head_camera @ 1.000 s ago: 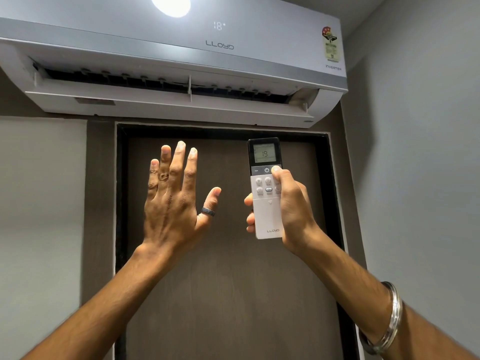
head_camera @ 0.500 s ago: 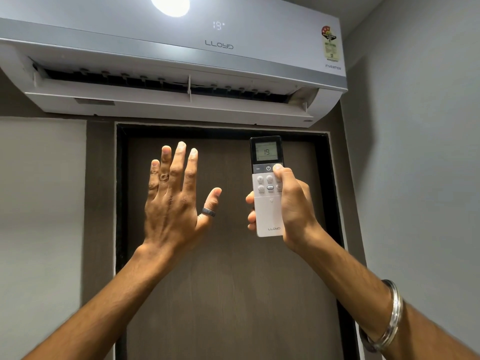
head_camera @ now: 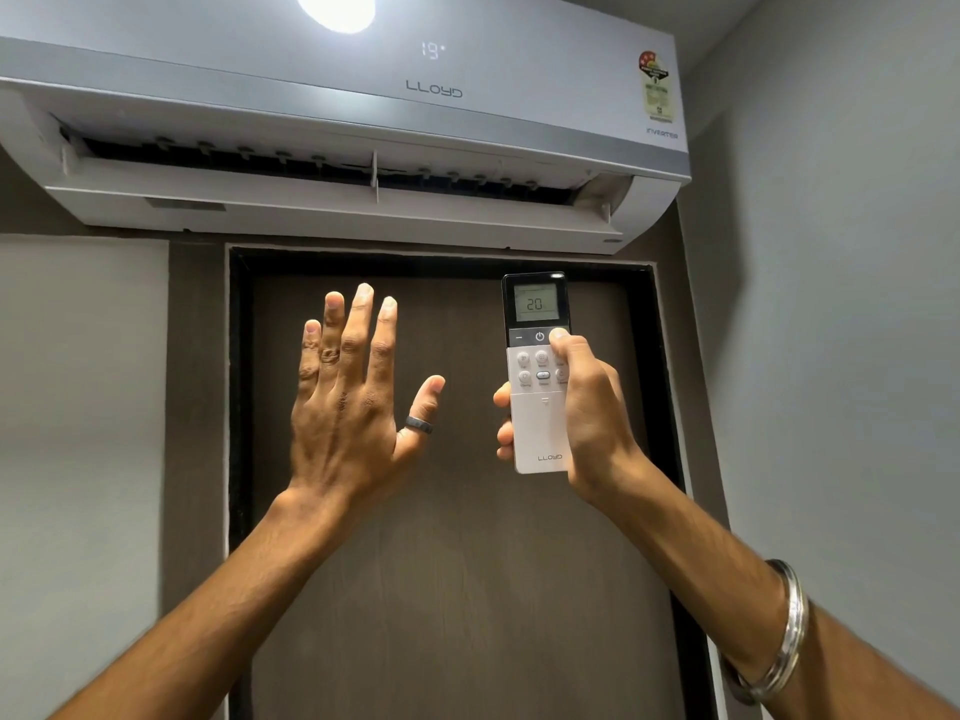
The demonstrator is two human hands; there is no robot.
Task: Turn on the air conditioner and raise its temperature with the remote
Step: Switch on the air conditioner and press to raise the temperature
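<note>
A white Lloyd air conditioner (head_camera: 337, 111) hangs on the wall above, its flap open and its front display reading 19. My right hand (head_camera: 587, 407) grips a white Lloyd remote (head_camera: 537, 423) upright, pointed at the unit. The thumb rests on the button to the right of the power key. The remote's screen reads 20. My left hand (head_camera: 353, 402) is raised beside it, palm away from me, fingers spread, holding nothing; it wears a dark ring on the thumb.
A dark brown door (head_camera: 457, 563) in a black frame fills the space below the unit. Grey walls stand at the left (head_camera: 78, 407) and close on the right (head_camera: 831, 356). A ceiling light glares on the unit's top (head_camera: 335, 7).
The remote's screen went from 18 to 19 to 20, and the unit's display from 18 to 19. The remote rose slightly. My left hand stayed still.
</note>
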